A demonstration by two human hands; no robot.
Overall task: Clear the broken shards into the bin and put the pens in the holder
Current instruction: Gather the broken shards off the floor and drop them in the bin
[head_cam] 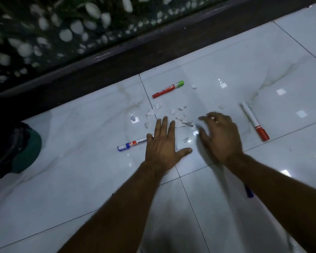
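Note:
White broken shards (171, 114) lie scattered on the glossy white floor tiles. My left hand (162, 147) rests flat on the floor just before them, fingers spread, covering one end of a blue-capped whiteboard marker (131, 143). My right hand (219, 137) hovers blurred beside the shards, fingers curled loosely, holding nothing I can see. A red marker with a green cap (168, 89) lies beyond the shards. To the right lies a white marker with a red cap (254, 121). A blue pen (248, 192) peeks out under my right forearm.
A dark bin with a green rim and black liner (20, 148) stands at the left edge. A dark ledge (117, 66) and a glass panel over white pebbles (66, 33) border the far side of the floor.

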